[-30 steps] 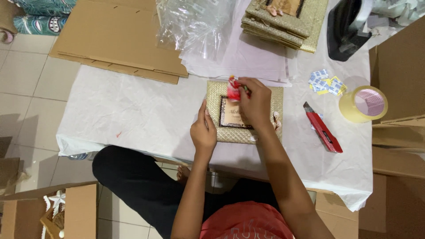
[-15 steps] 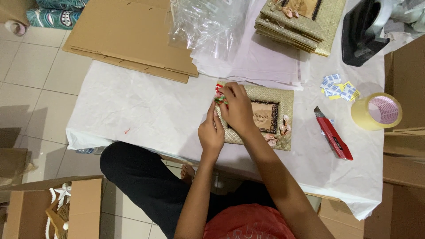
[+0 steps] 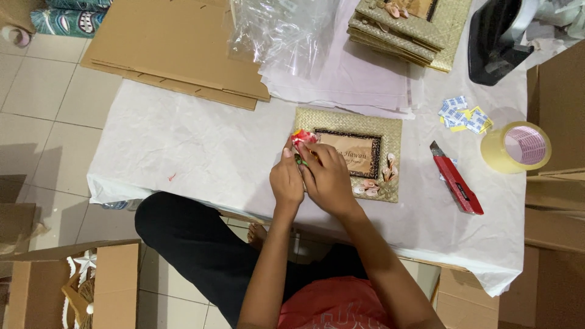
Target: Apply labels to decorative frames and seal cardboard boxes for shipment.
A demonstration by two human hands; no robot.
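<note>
I see a small red flower ornament (image 3: 303, 137) at the upper left corner of the woven picture frame (image 3: 390, 129), which lies flat on the white paper-covered table (image 3: 183, 146). Both my left hand (image 3: 286, 181) and right hand (image 3: 326, 180) pinch it together, apparently to steady it against the frame. A red box cutter (image 3: 457, 178), 1 tape roll (image 3: 515, 147) and stacked frames (image 3: 396, 30) lie within reach to the right.

A woven frame (image 3: 390, 131) lies on the table (image 3: 201, 152), a cutter (image 3: 457, 186) to its right.
</note>
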